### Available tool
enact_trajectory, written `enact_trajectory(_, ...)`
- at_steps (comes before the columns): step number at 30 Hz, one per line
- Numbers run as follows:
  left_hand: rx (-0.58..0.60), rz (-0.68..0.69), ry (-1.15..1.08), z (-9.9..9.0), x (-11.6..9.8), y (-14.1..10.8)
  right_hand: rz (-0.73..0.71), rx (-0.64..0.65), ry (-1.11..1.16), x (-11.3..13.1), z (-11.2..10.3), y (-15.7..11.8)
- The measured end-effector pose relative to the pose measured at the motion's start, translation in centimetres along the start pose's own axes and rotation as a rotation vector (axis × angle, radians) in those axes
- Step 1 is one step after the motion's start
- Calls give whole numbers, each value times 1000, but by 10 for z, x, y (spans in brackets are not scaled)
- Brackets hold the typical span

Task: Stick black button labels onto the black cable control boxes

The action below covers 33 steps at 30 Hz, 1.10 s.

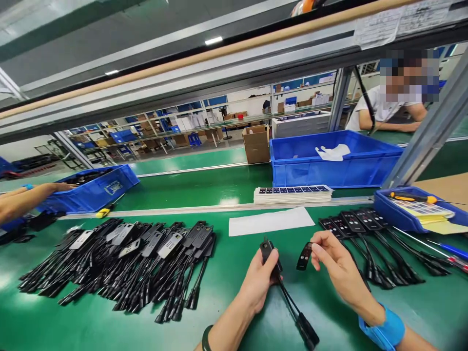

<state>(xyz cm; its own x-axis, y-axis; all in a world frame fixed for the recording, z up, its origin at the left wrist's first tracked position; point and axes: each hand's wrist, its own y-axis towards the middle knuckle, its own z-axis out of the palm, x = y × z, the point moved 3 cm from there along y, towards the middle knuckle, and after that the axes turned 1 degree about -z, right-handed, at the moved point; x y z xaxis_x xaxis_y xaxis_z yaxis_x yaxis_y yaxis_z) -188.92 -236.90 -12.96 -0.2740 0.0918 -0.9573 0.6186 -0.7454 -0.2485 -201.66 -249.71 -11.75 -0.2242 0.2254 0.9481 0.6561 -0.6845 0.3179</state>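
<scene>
My left hand [252, 285] grips a small black electronic box [267, 249] with its thumb on top. Two black cables with connectors [306, 332] trail from it towards the front right. Between thumb and fingers of my right hand [338, 265] is a curved black label [303, 257] with printed marks, apart from the box. Behind both hands lies a white paper strip [270, 223]. Right of my right hand, several similar cabled boxes [353, 223] with printed faces form a row. A large heap of cabled black boxes [151, 243] covers the table's left side.
Past the metal rail lies a stack of label sheets [292, 196], with a large blue bin [329, 170] behind. A blue tray [387, 214] holds papers and a screwdriver. At left, another person's hand [62, 187] reaches into a blue bin [119, 184]. A person [380, 105] sits beyond the upright.
</scene>
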Motion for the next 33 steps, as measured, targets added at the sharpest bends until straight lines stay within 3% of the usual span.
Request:
enact_trajectory(8, 261, 56, 58, 15, 8, -6, 65, 13, 15, 6, 2, -1)
enact_trajectory(16, 453, -120, -100, 23, 8, -16, 81, 69, -118, 9, 7, -7)
enact_trajectory(33, 547, -161, -187, 26, 3, -25, 136, 106, -146, 8, 13, -13)
